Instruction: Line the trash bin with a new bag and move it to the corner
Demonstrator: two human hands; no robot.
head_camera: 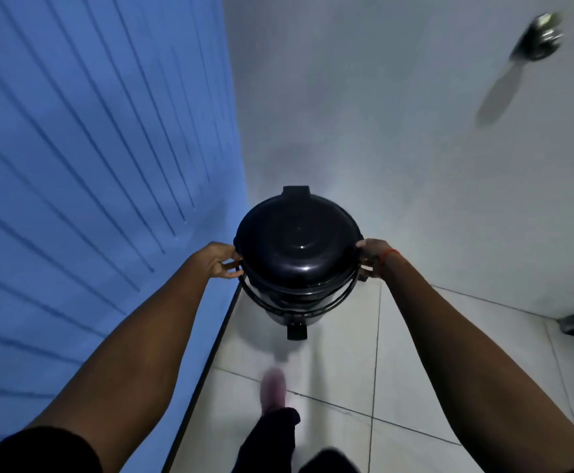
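A: Black and glossy, the trash bin (298,264) stands upright in the head view, its long axis running vertically, seen almost from straight above. Its foot pedal (296,332) points toward the person and its hinge tab (296,192) points away, toward the grey wall (398,131).

B: How does it look?

A: Round, with a domed lid (297,240) that is closed and catches a small highlight. A thin wire handle (295,300) loops around the front below the lid. No bag edge can be made out at the rim.

B: And where is it?

A: Over the pale tiled floor (347,370), near the corner where the blue ribbed wall (91,165) meets the grey one. Whether its base touches the floor cannot be told.

B: The hands?

A: Both arms reach forward, nearly straight. The left hand (219,260) grips the bin's left side just under the lid, fingers curled at the rim. The right hand (374,257) clasps the opposite side; a red thread (386,259) circles its wrist. A blurred foot (273,387) shows on the floor below the bin.
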